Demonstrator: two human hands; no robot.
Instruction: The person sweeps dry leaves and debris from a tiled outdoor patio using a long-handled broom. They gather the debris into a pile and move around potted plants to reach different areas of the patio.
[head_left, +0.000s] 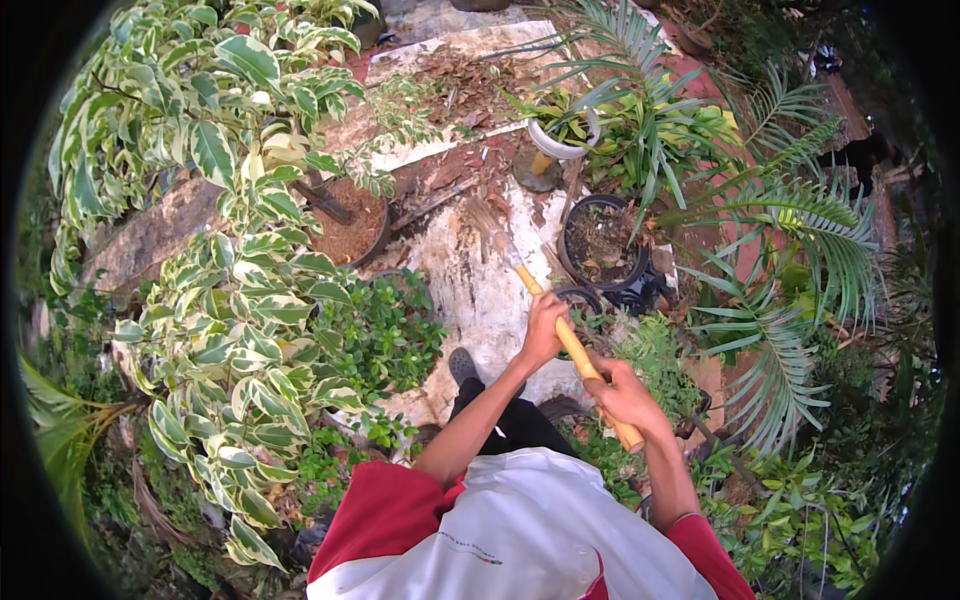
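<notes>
A broom with a yellow bamboo handle (574, 346) slants from the lower right to the upper left across the view. Its thin bristles (484, 215) point away from me, over the stained pale ground. My left hand (546, 326) is closed around the middle of the handle. Further down, near the thick butt end, my right hand (624, 391) grips the same handle. Dry leaves (469, 82) lie scattered on the ground beyond the bristles. Whether the bristles touch the ground I cannot tell.
Variegated shrub branches (255, 292) crowd the left side, by a round pot of brown soil (349, 232). A black pot (604, 241) and a white pot with a plant (562, 142) stand right of the bristles. Palm fronds (780, 352) reach in from the right.
</notes>
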